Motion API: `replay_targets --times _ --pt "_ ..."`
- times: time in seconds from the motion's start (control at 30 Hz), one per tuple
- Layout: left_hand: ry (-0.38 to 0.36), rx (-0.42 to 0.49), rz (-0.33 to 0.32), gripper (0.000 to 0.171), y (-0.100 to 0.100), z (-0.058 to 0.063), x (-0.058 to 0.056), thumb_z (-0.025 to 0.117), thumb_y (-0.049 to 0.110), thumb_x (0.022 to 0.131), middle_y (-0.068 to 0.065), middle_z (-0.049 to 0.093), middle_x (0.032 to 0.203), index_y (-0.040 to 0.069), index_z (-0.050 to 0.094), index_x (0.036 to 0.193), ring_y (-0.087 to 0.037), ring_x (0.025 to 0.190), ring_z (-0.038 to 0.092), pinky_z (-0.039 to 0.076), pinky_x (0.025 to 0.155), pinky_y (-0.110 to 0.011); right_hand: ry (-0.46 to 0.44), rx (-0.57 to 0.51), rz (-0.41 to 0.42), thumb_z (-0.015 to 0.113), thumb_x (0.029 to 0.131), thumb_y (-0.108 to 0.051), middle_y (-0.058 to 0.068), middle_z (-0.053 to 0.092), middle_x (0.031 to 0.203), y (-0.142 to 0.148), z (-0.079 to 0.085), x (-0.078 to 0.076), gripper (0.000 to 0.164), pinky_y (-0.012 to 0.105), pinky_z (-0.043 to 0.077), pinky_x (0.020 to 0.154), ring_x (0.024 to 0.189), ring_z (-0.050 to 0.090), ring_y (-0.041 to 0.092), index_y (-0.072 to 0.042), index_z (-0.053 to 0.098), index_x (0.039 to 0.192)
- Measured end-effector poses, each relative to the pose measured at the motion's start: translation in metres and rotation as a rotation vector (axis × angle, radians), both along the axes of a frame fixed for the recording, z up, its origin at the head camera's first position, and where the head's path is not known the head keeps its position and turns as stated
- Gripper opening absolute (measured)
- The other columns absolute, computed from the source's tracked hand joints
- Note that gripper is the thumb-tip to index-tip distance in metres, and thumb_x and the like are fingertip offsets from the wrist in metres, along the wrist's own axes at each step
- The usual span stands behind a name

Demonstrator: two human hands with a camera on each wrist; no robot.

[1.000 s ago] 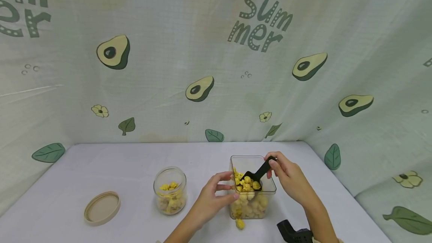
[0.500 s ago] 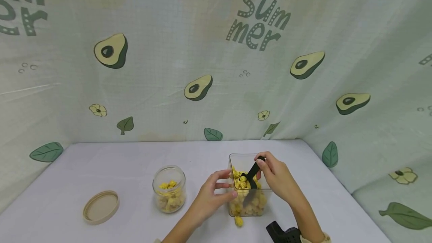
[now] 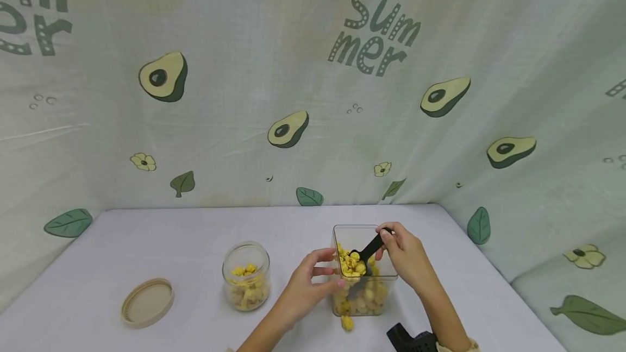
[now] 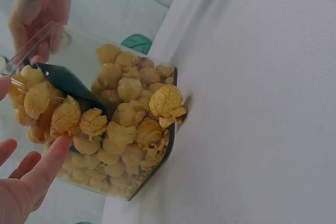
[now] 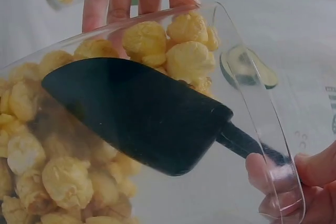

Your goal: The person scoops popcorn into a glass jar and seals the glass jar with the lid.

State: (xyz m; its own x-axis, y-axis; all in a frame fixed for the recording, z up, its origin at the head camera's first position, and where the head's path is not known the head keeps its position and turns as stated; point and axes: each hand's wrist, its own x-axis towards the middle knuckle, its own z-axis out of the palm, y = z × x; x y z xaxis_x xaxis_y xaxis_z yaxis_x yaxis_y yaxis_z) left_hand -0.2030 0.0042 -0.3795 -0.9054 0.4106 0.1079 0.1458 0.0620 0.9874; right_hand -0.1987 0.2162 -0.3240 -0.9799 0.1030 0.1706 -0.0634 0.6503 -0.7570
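Observation:
A clear square container (image 3: 359,225) with yellow popcorn (image 3: 351,266) in it stands at the right of the table. My left hand (image 3: 312,287) touches its left side, with the fingers and thumb spread and fairly straight. With its thumb and fingers, my right hand (image 3: 405,257) pinches the handle of a black scoop (image 3: 373,246) over the container's right rim. In the right wrist view the scoop's blade (image 5: 142,116) is down inside against the clear wall, with popcorn beyond it. One loose popcorn piece (image 4: 167,102) lies outside at the container's base.
Left of the container stands an open glass jar (image 3: 246,243), partly filled with popcorn. A round beige lid (image 3: 148,303) lies farther left. The white-covered table (image 3: 186,243) is backed by a printed curtain (image 3: 220,69).
The scoop, lifted with popcorn near the rim at first, was tipped steeply down into the container, then its handle leaned back right somewhat. The left hand has stayed in place.

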Motion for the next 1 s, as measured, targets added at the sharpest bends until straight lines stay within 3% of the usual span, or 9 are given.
replay_targets --times 0.2,0.33,0.43,0.57,0.87,1.0 --pt "0.000 0.005 -0.002 0.057 0.002 0.001 0.001 0.071 0.025 0.081 -0.009 0.048 0.133 0.014 0.048 0.131 -0.026 0.112 0.052 0.053 0.080 -0.035 -0.069 -0.038 -0.021 0.041 0.100 -0.019 0.003 0.065 0.069 0.003 0.003 -0.001 0.022 0.022 0.025 0.045 0.051 0.030 0.010 -0.008 0.053 0.115" --pt "-0.001 0.003 -0.002 0.057 0.003 0.001 0.002 0.072 0.026 0.081 -0.009 0.049 0.132 0.015 0.048 0.131 -0.026 0.111 0.052 0.053 0.080 -0.035 -0.106 -0.068 -0.021 0.040 0.100 -0.019 0.004 0.067 0.071 0.007 0.003 0.001 0.024 0.024 0.031 0.058 0.069 0.045 0.010 -0.007 0.053 0.117" --pt "-0.008 -0.004 0.001 0.058 0.002 0.000 0.003 0.072 0.027 0.080 -0.009 0.048 0.132 0.015 0.048 0.132 -0.026 0.112 0.052 0.053 0.079 -0.036 -0.125 -0.122 -0.007 0.040 0.100 -0.019 0.005 0.068 0.072 0.011 0.001 0.001 0.027 0.024 0.031 0.059 0.069 0.044 0.010 -0.004 0.051 0.119" --pt "-0.015 -0.008 0.004 0.059 0.002 -0.001 0.004 0.072 0.027 0.080 -0.009 0.048 0.133 0.015 0.047 0.132 -0.026 0.111 0.052 0.053 0.079 -0.037 -0.161 -0.218 0.004 0.040 0.101 -0.021 0.005 0.069 0.073 0.016 0.000 0.000 0.030 0.023 0.026 0.052 0.057 0.032 0.009 -0.002 0.050 0.122" --pt "-0.001 -0.013 0.011 0.057 0.003 -0.001 0.004 0.072 0.025 0.080 -0.010 0.048 0.132 0.014 0.048 0.131 -0.026 0.111 0.053 0.053 0.080 -0.037 -0.171 -0.294 0.012 0.039 0.101 -0.022 0.003 0.071 0.075 0.028 0.001 -0.001 0.036 0.038 0.029 0.082 0.061 0.038 0.012 0.000 0.046 0.128" --pt "-0.010 -0.019 0.015 0.058 0.003 0.000 0.005 0.071 0.025 0.080 -0.010 0.047 0.134 0.014 0.047 0.132 -0.026 0.111 0.052 0.053 0.080 -0.037 -0.178 -0.349 -0.001 0.038 0.101 -0.019 -0.002 0.070 0.074 0.034 -0.001 -0.004 0.037 0.035 0.030 0.082 0.061 0.039 0.010 0.001 0.043 0.131"
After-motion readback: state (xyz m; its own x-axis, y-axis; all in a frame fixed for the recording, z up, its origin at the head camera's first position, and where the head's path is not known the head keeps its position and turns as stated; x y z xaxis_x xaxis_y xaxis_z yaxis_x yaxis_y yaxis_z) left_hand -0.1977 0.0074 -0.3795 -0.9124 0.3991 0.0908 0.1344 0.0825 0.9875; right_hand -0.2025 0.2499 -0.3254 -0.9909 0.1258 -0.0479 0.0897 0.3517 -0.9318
